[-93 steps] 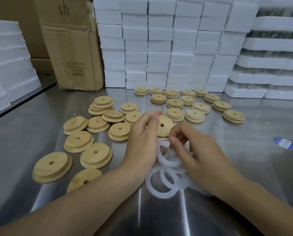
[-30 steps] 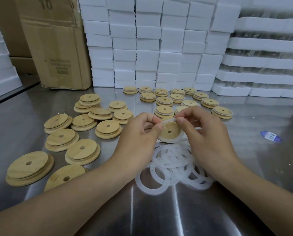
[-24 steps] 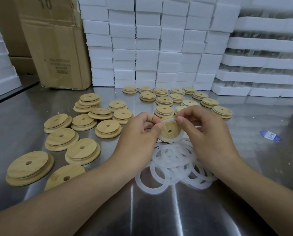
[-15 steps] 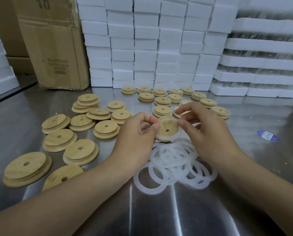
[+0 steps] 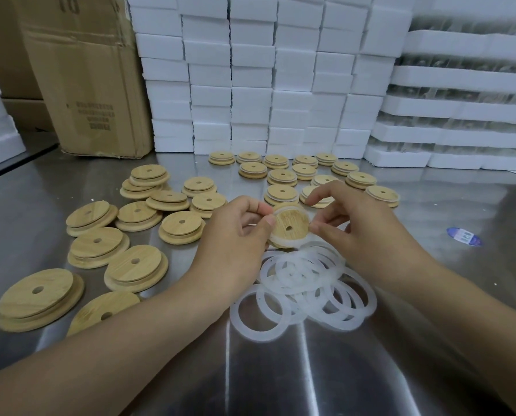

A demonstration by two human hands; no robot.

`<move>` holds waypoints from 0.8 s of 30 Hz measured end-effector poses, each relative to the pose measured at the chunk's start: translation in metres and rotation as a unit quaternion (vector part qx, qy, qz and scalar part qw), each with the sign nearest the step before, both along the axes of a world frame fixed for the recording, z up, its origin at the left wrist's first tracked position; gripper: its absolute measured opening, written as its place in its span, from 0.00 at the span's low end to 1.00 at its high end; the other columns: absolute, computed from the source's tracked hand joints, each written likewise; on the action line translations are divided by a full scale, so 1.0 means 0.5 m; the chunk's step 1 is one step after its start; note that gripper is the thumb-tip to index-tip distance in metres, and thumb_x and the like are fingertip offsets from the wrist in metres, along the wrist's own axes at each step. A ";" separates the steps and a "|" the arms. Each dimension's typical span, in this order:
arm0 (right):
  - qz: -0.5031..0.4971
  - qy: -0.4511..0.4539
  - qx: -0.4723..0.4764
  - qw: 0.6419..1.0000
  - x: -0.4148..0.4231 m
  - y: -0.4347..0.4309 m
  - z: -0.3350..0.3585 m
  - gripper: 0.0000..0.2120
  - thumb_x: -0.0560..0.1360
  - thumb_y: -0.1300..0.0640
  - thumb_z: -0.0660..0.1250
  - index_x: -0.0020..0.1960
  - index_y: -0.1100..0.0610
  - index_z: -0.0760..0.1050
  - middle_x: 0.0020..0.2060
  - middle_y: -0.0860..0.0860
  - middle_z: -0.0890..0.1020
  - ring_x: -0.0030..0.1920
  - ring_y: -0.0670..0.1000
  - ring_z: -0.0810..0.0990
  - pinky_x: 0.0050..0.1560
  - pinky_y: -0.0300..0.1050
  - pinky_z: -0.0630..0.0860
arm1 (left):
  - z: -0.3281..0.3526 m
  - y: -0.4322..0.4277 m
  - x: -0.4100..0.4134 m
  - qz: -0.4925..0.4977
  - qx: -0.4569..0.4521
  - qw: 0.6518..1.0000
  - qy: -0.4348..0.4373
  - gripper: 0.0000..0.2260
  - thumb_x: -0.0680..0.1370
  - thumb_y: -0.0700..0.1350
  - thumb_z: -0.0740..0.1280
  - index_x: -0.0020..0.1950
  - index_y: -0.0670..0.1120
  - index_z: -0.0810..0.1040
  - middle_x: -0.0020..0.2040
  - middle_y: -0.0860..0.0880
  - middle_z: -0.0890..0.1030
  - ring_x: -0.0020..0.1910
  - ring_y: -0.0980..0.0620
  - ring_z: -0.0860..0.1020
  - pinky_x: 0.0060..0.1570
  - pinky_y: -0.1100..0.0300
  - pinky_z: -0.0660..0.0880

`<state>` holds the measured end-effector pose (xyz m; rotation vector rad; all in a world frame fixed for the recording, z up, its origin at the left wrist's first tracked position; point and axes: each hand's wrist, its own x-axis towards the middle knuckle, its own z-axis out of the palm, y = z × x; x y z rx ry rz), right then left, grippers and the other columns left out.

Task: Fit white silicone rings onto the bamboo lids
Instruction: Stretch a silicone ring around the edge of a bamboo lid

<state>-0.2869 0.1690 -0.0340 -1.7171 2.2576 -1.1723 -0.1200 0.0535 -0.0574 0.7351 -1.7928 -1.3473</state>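
Observation:
A bamboo lid [image 5: 291, 225] with a white silicone ring around its inner step is held up between both hands above the table. My left hand [image 5: 235, 238] pinches its left edge with thumb and fingers. My right hand [image 5: 358, 229] pinches the right edge, with the index finger raised over the lid's far rim. A loose heap of white silicone rings [image 5: 304, 283] lies on the steel table just below the lid. Several bare bamboo lids [image 5: 133, 267] lie to the left. Farther back sit several lids with rings fitted [image 5: 282, 193].
The steel table [image 5: 280, 370] carries a cardboard box [image 5: 91, 85] at the back left and stacks of white foam blocks [image 5: 265, 79] along the back. Foam trays [image 5: 460, 130] stand at the back right. A small blue sticker [image 5: 463, 237] lies to the right.
Earlier my right hand picked a ring from the heap while the left held the lid. The ring now sits around the lid, and my right index finger has lifted off the rim.

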 end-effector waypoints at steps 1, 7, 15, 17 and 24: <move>0.000 0.003 0.006 1.000 -0.002 0.000 0.000 0.15 0.80 0.57 0.73 0.55 0.37 0.75 0.44 0.35 0.83 0.49 0.39 0.82 0.43 0.31 0.70 | 0.000 0.000 0.000 0.000 0.000 1.000 0.000 0.05 0.84 0.41 0.70 0.51 0.49 0.82 0.49 0.50 0.89 0.52 0.51 0.87 0.58 0.43 0.84; 0.013 -0.026 0.003 1.000 -0.009 0.004 0.008 0.15 0.78 0.57 0.77 0.54 0.40 0.76 0.40 0.38 0.87 0.45 0.38 0.84 0.42 0.29 0.73 | -0.002 -0.002 0.002 0.002 0.000 1.000 -0.004 0.05 0.84 0.41 0.69 0.51 0.50 0.82 0.49 0.50 0.89 0.53 0.50 0.87 0.59 0.43 0.83; 0.027 -0.055 0.014 0.998 -0.008 0.003 0.004 0.17 0.76 0.59 0.78 0.56 0.41 0.77 0.40 0.42 0.87 0.43 0.42 0.84 0.42 0.30 0.74 | 0.000 -0.004 0.002 -0.002 -0.001 1.000 -0.003 0.03 0.84 0.42 0.69 0.52 0.49 0.82 0.50 0.50 0.89 0.53 0.49 0.87 0.59 0.42 0.83; 0.018 -0.024 0.031 0.999 -0.005 0.001 0.000 0.18 0.75 0.57 0.79 0.56 0.39 0.77 0.40 0.40 0.87 0.44 0.41 0.84 0.41 0.30 0.73 | 0.001 -0.005 0.002 -0.002 0.001 1.000 0.000 0.04 0.84 0.42 0.69 0.52 0.49 0.82 0.50 0.50 0.89 0.52 0.49 0.87 0.60 0.42 0.83; -0.012 0.032 0.051 0.998 0.004 0.006 0.005 0.16 0.75 0.52 0.78 0.58 0.37 0.78 0.40 0.35 0.85 0.45 0.39 0.82 0.44 0.35 0.75 | -0.001 0.001 0.007 -0.011 -0.009 1.000 0.007 0.04 0.85 0.42 0.69 0.52 0.49 0.82 0.49 0.52 0.89 0.50 0.55 0.87 0.59 0.47 0.84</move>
